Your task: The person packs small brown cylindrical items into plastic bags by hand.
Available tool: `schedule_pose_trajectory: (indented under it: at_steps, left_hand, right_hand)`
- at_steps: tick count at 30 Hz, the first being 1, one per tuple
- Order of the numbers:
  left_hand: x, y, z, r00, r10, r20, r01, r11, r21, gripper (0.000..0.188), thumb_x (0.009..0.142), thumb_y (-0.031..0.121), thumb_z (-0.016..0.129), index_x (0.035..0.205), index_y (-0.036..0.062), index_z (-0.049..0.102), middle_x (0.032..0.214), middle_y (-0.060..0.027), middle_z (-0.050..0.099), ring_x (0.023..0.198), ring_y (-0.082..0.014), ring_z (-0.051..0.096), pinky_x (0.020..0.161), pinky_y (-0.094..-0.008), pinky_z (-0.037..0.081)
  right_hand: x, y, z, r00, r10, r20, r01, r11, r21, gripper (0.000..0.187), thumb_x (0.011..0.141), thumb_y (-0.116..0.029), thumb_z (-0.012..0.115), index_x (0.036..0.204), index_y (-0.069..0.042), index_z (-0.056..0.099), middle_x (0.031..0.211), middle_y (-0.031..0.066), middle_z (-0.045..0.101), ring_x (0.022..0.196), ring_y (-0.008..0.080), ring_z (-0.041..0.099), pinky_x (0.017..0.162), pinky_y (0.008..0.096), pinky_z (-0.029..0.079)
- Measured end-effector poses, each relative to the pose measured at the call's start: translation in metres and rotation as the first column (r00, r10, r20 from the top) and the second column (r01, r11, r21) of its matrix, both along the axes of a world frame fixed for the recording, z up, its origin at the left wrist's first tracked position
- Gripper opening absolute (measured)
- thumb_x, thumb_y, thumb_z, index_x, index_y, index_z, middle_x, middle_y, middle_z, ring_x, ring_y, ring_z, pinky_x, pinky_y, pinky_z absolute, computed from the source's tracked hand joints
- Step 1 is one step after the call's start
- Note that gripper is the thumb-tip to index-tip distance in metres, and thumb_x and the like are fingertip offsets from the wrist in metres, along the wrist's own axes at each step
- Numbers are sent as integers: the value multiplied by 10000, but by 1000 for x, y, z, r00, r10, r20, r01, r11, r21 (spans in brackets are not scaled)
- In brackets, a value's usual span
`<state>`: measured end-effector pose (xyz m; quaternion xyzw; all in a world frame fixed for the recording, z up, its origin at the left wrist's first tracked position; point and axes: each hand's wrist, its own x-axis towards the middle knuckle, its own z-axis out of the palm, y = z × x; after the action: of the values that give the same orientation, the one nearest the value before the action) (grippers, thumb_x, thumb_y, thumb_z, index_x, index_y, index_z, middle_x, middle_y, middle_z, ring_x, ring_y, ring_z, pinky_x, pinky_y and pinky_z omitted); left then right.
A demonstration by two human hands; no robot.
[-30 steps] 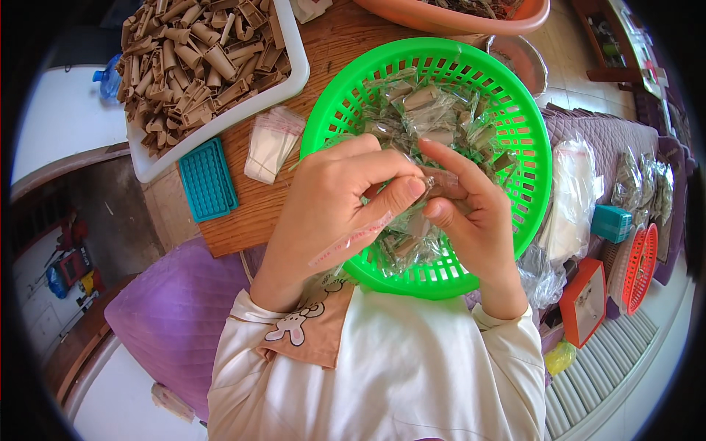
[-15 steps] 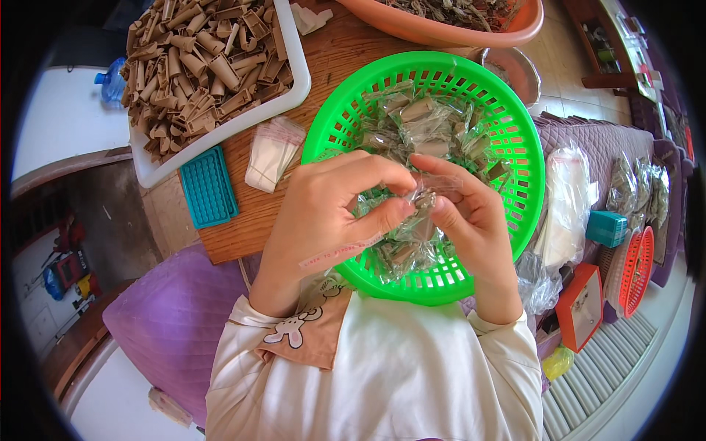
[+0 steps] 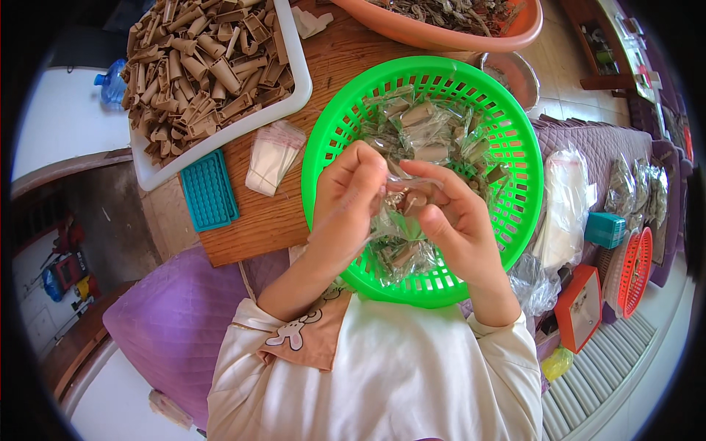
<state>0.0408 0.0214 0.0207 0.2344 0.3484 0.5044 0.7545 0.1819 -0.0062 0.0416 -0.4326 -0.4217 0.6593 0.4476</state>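
Above a green plastic basket (image 3: 315, 147), both my hands work on a small clear plastic bag (image 3: 416, 181) with a brown piece inside. My left hand (image 3: 347, 192) is closed on the bag's left edge, its fingertips curled in. From the other side my right hand (image 3: 460, 220) pinches the bag between thumb and fingers. A thin clear strip with red print (image 3: 346, 200) lies along the left hand. Inside the basket are several clear bags (image 3: 430, 128) holding brown pieces and dry plant matter.
A white tray (image 3: 300, 95) heaped with curved brown pieces stands at the far left. Near it lie a stack of flat clear bags (image 3: 272, 158) and a teal ridged tray (image 3: 209, 189). An orange basin (image 3: 441, 33) of dried plant matter is at the back. A red box (image 3: 579, 309) sits right.
My left hand has turned and curled, its fingers drawn up and closer to the bag's edge. The right hand has shifted slightly down and left, and the bag's mouth is now more spread.
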Motion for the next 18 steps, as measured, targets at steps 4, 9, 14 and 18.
schedule_pose_trajectory:
  at_steps: [4, 9, 14, 18]
  left_hand:
    - [3, -5, 2, 886, 159, -436, 43, 907, 418, 144, 867, 117, 546, 747, 41, 527, 608, 49, 458, 532, 1, 334, 446, -172, 261]
    - [5, -10, 3, 873, 189, -450, 22, 906, 423, 133, 838, 107, 587, 736, 30, 549, 590, 42, 451, 522, -15, 344, 435, -192, 269]
    - [8, -13, 2, 768, 286, -573, 100, 831, 548, 131, 825, 112, 599, 733, 38, 544, 613, 24, 458, 519, -31, 362, 437, -198, 286]
    - [9, -7, 8, 828, 277, -488, 16, 858, 514, 135, 850, 112, 565, 747, 41, 514, 619, 33, 442, 533, -25, 352, 453, -190, 291]
  right_hand:
    - [-1, -1, -7, 1000, 4, 27, -5, 999, 46, 367, 869, -160, 519, 1184, 14, 444, 1002, 110, 583, 913, 150, 548, 814, 281, 430]
    - [-4, 1, -7, 998, -31, 63, 29, 999, 26, 335, 869, -150, 532, 1157, 6, 465, 925, 79, 593, 875, 120, 545, 764, 252, 438]
    - [2, 3, -7, 999, -33, -3, 33, 994, -103, 299, 866, -132, 539, 1125, 8, 484, 897, 47, 584, 823, 82, 530, 713, 210, 435]
    - [4, 1, -19, 1000, -13, 5, 13, 994, 105, 367, 881, -211, 531, 1166, 10, 462, 887, 16, 570, 757, 54, 502, 676, 188, 415]
